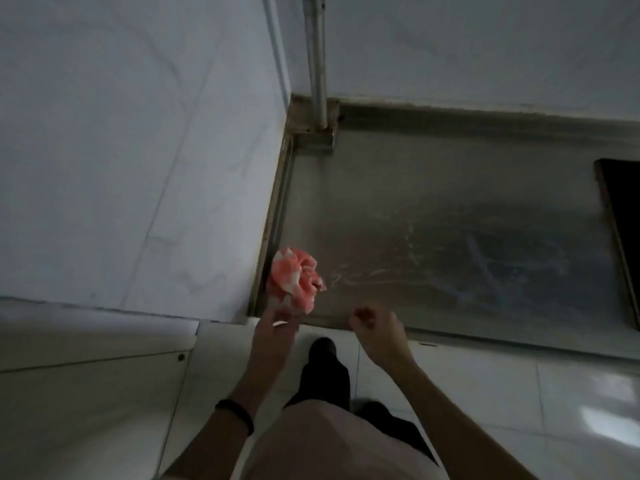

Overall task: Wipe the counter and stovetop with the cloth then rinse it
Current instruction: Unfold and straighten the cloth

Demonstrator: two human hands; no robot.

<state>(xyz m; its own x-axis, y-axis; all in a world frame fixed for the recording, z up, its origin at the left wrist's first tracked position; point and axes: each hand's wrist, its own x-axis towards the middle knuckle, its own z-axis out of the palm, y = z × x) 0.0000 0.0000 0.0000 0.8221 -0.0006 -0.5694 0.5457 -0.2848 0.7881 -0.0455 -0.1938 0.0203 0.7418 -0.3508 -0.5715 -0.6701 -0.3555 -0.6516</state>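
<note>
Pink-and-white cloth (296,277) sits bunched like a rosette at the near left corner of the stainless-steel counter (450,220), close beside the pale wall (121,150) and just back from the counter's front edge. The left arm comes up from the lower middle of the view, forearm bare with a black wristband (237,415) round the wrist. The left hand (275,332) stretches forward with its back turned up, over the counter's front lip. Its fingers (289,315) are extended and meet the cloth's trailing lower fold. Blur hides whether they pinch that fold or only touch it. The right arm angles in from the lower right, and the right hand (375,327) hovers at the counter's front edge, near the cloth but apart from it. Its fingers (362,315) are curled in toward the palm in a loose fist with nothing in them. Whitish streaks (381,271) run across the steel to the right of the cloth. Farther right, at the frame's edge, lies the black stovetop (623,230), well apart from both hands. A grey pipe (318,64) stands upright in the counter's back left corner. Below the hands are a light tiled floor (519,393) and a black shoe (323,348).
</note>
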